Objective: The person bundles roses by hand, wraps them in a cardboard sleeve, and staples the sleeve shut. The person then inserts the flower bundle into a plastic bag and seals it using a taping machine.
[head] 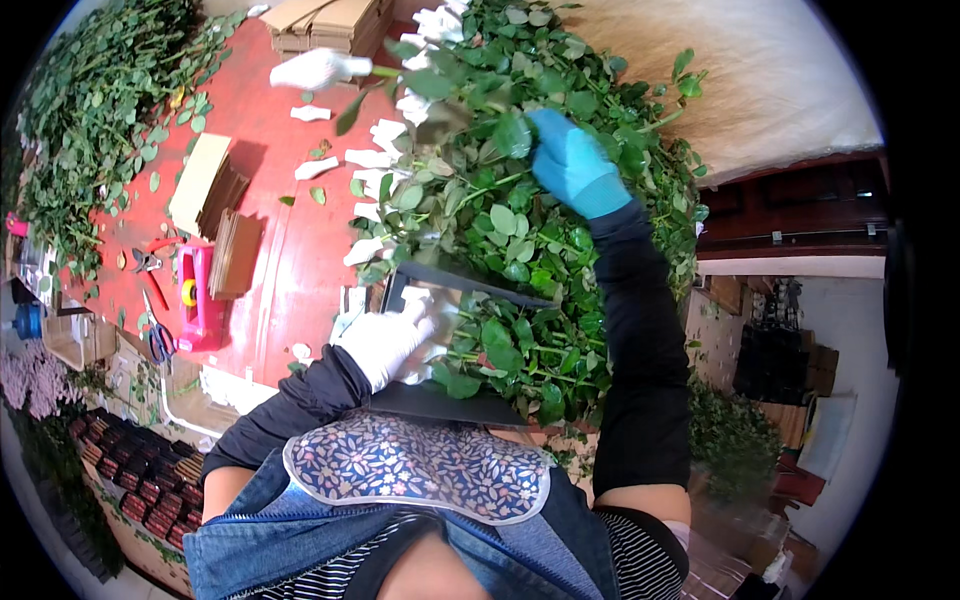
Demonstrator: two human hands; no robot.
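Observation:
My right hand (pixel 574 161), in a blue knitted glove, is closed around a leafy flower stem whose head is wrapped in a white sleeve (pixel 319 70) and points left over the table. Under it spreads a large heap of green leafy stems (pixel 517 232), with white-sleeved heads (pixel 386 139) along its left side. My left hand (pixel 386 341), in a white glove, rests at white-sleeved heads inside a black open holder (pixel 457 405) near my apron; its fingers are partly hidden, so its grip is unclear. Leafy stems (pixel 517 352) lie in that holder, heads towards the left.
On the red table (pixel 277 247) are folded cardboard pieces (pixel 199 184), a pink tape dispenser (pixel 199 300), scissors (pixel 159 337), red-handled pruning shears (pixel 148 261) and loose white-sleeved heads (pixel 316 168). Stacked cardboard (pixel 326 26) lies at the far edge, more foliage (pixel 97 97) at the left.

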